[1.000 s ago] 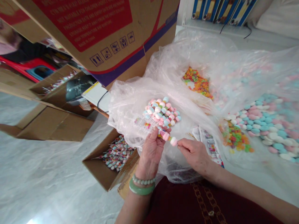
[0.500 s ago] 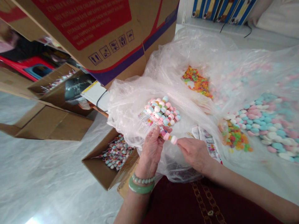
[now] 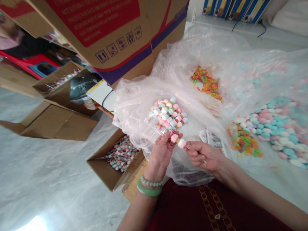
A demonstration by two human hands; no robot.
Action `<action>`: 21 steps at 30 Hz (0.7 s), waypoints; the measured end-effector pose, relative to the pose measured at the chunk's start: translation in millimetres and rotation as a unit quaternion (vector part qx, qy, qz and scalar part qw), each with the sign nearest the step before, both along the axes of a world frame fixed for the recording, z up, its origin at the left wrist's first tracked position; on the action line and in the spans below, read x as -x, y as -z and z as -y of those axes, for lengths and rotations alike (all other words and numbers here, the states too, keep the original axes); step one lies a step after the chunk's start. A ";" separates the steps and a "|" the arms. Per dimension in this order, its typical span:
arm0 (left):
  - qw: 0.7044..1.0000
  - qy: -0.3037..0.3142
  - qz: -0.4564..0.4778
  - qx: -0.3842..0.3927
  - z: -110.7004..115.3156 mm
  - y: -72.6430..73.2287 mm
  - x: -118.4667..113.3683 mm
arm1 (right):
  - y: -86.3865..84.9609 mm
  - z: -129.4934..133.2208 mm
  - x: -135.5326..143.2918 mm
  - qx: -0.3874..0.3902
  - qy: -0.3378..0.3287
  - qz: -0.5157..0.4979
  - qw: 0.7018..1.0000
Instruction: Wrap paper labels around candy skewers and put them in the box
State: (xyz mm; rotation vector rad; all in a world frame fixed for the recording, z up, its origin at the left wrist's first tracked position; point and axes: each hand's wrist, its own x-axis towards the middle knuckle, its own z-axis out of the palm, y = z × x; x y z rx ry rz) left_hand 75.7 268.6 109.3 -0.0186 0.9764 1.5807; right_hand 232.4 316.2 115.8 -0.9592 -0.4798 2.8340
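Note:
My left hand (image 3: 163, 152), wearing a jade bangle and a beaded bracelet, pinches a marshmallow candy skewer (image 3: 181, 143) near its wrapped end. Pink and whitish marshmallows with a small yellow-orange piece between them show past the fingers. My right hand (image 3: 203, 155) is closed on the skewer's stick, whose pale tip (image 3: 205, 161) pokes out below the fingers. Just beyond my left hand lies a pile of finished-looking marshmallow skewers (image 3: 169, 110), pink, white and blue. Clear printed wrappers (image 3: 154, 123) lie at its near side.
Loose marshmallows (image 3: 271, 123) and gummy rings (image 3: 247, 141) spread on plastic sheeting at right, with more gummy rings (image 3: 207, 83) farther back. Printed packets (image 3: 211, 139) lie beyond my right hand. A large carton (image 3: 120, 35) stands behind; a box of skewers (image 3: 122, 154) sits lower left.
The view has shifted slightly. My right hand's fingers have turned and loosened a little, so the stick's tip shows below them. My left hand sits closer to the skewer's marshmallow end.

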 end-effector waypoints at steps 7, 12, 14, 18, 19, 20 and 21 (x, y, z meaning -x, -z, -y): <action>0.998 0.007 0.015 0.065 -0.7 -7.4 12.8 | 0.3 1.1 -5.9 -0.004 -0.009 -0.009 1.000; 0.998 0.004 -0.055 0.039 1.0 -7.2 13.2 | -5.4 3.1 -1.1 -0.135 0.005 0.094 0.986; 0.997 0.012 -0.072 0.016 2.4 -6.5 9.7 | -6.7 5.7 2.1 -0.190 0.018 0.131 0.973; 0.998 0.016 -0.064 -0.001 3.7 -7.7 1.6 | -6.6 11.4 6.2 -0.311 0.014 0.192 0.931; 0.998 0.016 -0.057 0.000 3.7 -8.5 -0.1 | -6.3 12.8 6.5 -0.366 0.004 0.210 0.907; 0.999 0.017 -0.051 0.002 3.5 -9.3 -1.3 | -5.8 14.2 6.4 -0.432 -0.008 0.230 0.872; 0.999 0.020 -0.047 0.004 3.3 -9.9 -2.2 | -5.2 15.5 5.8 -0.503 -0.021 0.247 0.828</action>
